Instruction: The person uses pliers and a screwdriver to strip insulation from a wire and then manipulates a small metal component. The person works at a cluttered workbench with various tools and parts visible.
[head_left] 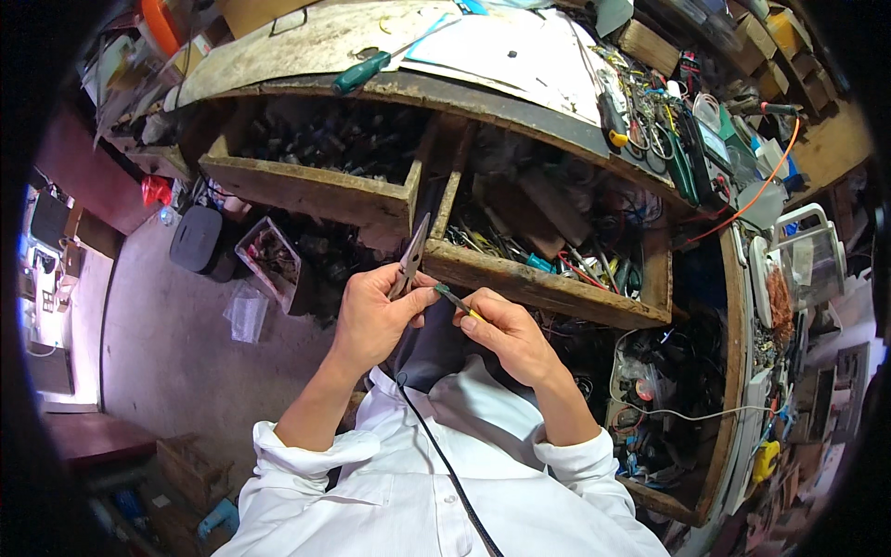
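Observation:
My left hand (pixel 371 316) grips a pair of metal pliers (pixel 411 255), whose pointed jaws stick up past my fingers. My right hand (pixel 506 330) pinches a thin green-and-yellow wire (pixel 457 302) that runs leftward to the fingertips of my left hand. Both hands meet just in front of an open wooden drawer (pixel 548 288) full of tools and wires. A dark object lies in my lap below the hands, and a black cable (pixel 445 464) runs down over my white shirt.
A second open drawer (pixel 306 190) with dark parts sits to the left. On the worn benchtop (pixel 306 46) lie a green-handled screwdriver (pixel 362 72), papers, cables and a meter. Shelves of tangled wires stand at the right. The concrete floor (pixel 176 343) holds a small bin.

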